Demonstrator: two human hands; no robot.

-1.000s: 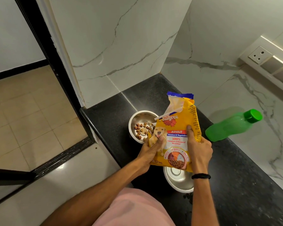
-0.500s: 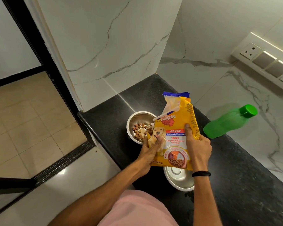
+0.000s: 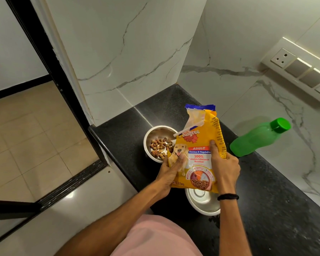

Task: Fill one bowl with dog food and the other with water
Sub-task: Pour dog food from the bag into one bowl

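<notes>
The left hand [image 3: 169,170] pinches the bag [image 3: 199,143] at its lower left edge, thumb on front; the right hand [image 3: 224,169] curls its fingers round the bag's right side. The kibble bowl [image 3: 156,131] sits left of the bag, the empty bowl [image 3: 204,206] partly hidden below it, the bottle [image 3: 257,139] to its right.

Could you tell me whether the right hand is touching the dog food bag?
Touching. Head view: the right hand grips the dog food bag, thumb on its front.

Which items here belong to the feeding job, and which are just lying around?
Job:
- yellow dog-food bag, gripped by left hand and right hand
- far round steel bowl, holding kibble
- near round steel bowl, no food visible
- green plastic bottle

Lying around:
- white wall switch panel
- black stone counter
</notes>
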